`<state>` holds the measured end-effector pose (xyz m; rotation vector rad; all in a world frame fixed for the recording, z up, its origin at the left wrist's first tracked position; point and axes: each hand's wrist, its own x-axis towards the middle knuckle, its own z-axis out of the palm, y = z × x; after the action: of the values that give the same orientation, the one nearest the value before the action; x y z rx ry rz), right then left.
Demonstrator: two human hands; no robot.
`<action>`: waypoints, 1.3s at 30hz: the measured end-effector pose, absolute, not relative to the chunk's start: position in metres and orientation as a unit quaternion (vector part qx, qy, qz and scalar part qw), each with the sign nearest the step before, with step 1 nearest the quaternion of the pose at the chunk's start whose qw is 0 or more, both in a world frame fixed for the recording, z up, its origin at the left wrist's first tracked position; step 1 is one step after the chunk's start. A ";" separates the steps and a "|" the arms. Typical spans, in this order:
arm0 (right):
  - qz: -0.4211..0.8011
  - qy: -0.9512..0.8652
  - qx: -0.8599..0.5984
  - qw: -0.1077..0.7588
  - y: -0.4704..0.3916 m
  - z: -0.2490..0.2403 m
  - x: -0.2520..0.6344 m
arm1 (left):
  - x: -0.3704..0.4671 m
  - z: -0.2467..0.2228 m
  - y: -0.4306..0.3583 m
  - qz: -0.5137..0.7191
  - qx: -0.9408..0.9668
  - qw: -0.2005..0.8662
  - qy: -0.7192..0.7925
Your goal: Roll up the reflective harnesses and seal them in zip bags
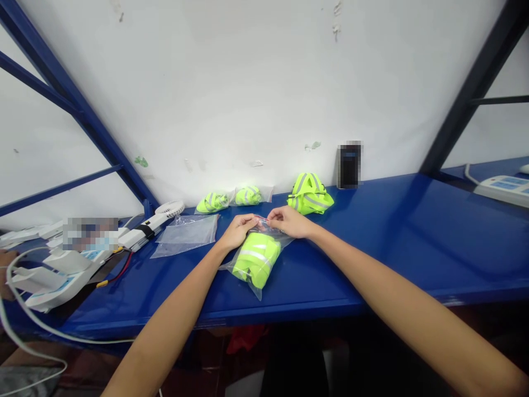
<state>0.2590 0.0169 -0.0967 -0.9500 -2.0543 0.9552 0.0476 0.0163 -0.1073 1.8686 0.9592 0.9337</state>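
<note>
A clear zip bag [259,291] lies on the blue table with a folded neon-yellow reflective vest [257,256] inside, a pale grey stripe across it. Its red-edged mouth points away from me. My left hand [239,229] pinches that mouth on the left side between thumb and fingers. On the right side of the same edge, my right hand [289,221] pinches it too, the fingertips of both hands close together. Whether the seal is closed there cannot be made out.
Flat clear bags [188,234] lie left of my hands. By the wall are two bagged yellow bundles [212,202] [248,195], a loose yellow vest [309,194] and a leaning dark phone-like object [349,165]. A white fan [169,209], white devices [61,273] and cables crowd the left.
</note>
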 end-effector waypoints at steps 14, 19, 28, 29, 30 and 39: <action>0.322 -0.820 -0.312 0.355 0.020 -0.105 0.256 | 0.056 -0.105 0.009 0.387 0.750 0.363 0.396; 0.283 -0.824 -0.325 0.369 0.014 -0.103 0.253 | 0.056 -0.103 0.007 0.373 0.760 0.359 0.393; 0.283 -0.845 -0.311 0.330 0.011 -0.097 0.254 | 0.057 -0.101 0.012 0.355 0.758 0.397 0.378; 0.286 -0.850 -0.312 0.315 0.012 -0.097 0.254 | 0.056 -0.101 0.013 0.346 0.754 0.408 0.382; 0.291 -0.853 -0.315 0.298 0.013 -0.097 0.255 | 0.055 -0.101 0.015 0.336 0.749 0.420 0.386; 0.384 -0.806 -0.376 0.250 -0.008 -0.090 0.286 | 0.043 -0.107 0.029 0.345 0.732 0.445 0.383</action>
<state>0.2857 -0.0082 -0.0904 -1.0237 -2.1931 1.0445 0.0432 0.0294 -0.1066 1.8148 0.9499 0.8541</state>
